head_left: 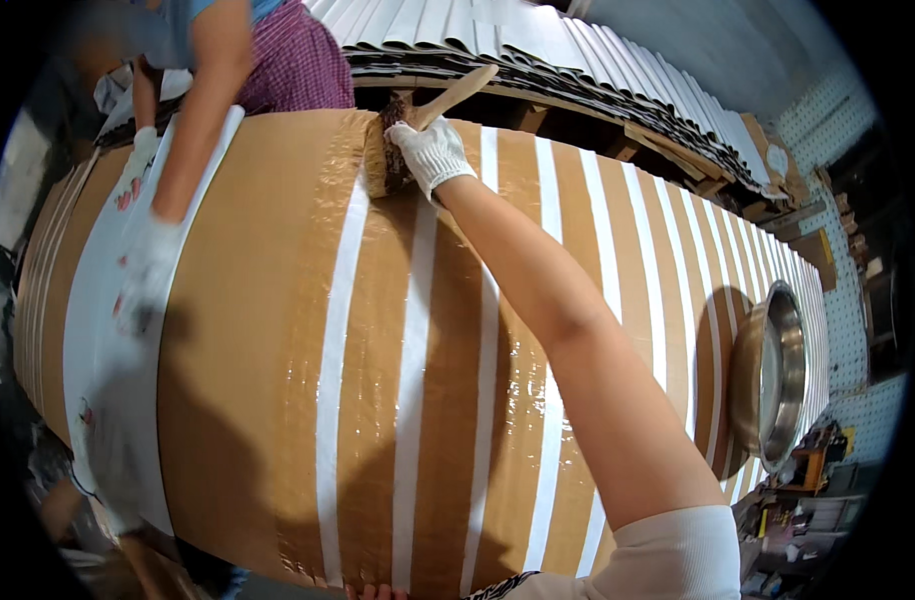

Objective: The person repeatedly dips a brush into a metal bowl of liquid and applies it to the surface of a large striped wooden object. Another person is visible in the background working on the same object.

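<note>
My right hand (436,155), in a white knitted glove, is closed around a wide brush (382,165) with dark bristles and a pale wooden handle. Its head rests on the far part of a broad brown surface (228,350) crossed by white stripes. Wet, shiny patches lie on the brown and white bands near the brush. Only some fingertips of my left hand (378,592) show, resting along the near edge at the bottom; the rest of it is out of sight. Left of the brush lies a long white sheet (103,290) with reddish marks.
At right, a round metal basin (773,375) stands on the striped surface. A person in a purple checked garment (296,60) leans in from the far left. Other gloved hands (143,270), blurred, work on the white sheet. Stacked pale sheets (578,50) sit on pallets behind.
</note>
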Demonstrator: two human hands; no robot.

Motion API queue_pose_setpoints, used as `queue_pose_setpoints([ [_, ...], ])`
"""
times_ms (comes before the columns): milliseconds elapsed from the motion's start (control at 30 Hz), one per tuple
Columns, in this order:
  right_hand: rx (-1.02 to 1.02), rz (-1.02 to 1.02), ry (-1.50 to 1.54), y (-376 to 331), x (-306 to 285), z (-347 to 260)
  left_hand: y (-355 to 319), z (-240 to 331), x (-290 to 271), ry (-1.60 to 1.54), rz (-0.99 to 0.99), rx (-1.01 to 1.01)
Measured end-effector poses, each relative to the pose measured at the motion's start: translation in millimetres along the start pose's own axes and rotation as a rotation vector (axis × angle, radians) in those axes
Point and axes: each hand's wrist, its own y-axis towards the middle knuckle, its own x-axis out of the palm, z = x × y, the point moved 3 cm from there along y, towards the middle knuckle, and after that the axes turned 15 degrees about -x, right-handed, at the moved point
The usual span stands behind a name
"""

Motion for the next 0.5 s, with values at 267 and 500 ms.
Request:
queue_pose_setpoints([
  [267,0.524,0.268,0.012,-108,-218,94,1,4,9,-0.027,0.057,0.040],
  [500,0.692,0.445,-0.188,-155,-323,174,-2,-4,21,0.024,-0.003,0.179],
])
